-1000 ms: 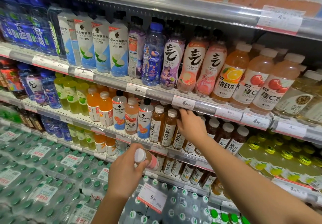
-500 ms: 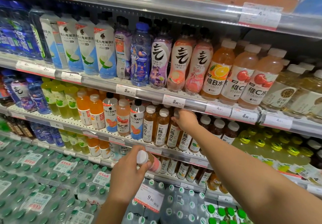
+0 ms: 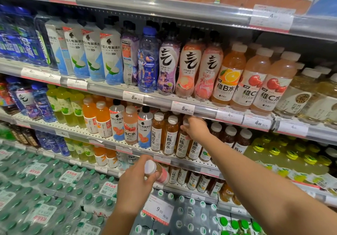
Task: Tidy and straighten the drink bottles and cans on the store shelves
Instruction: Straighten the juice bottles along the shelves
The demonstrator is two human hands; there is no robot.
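Since a second ago my right hand (image 3: 196,128) has slid left from the dark-bottle caps onto the amber tea row, and my view has drifted a little right; my left hand (image 3: 135,181) has barely shifted.

Nearest me, my left hand is curled round a pink-labelled bottle (image 3: 158,173) with a white cap, held tilted in front of the lower shelves. I judge I'm keeping this stray out of the way until I find its proper row, perhaps the similar pink-labelled bottle (image 3: 130,126) on the middle shelf, though I cannot be sure they match.

Farther in, my right hand's fingers are bent over the neck and cap of the third amber tea bottle (image 3: 182,143), gripping it from above, I think to pull it forward and turn its label out like its neighbours. I count four amber tea bottles across the front of that row, and three dark bottles (image 3: 229,134) just beside them to the right.

On the shelf above (image 3: 204,109), three bottles with the bold black character stand facing out, and three orange-pink vitamin bottles (image 3: 255,81) beside those.
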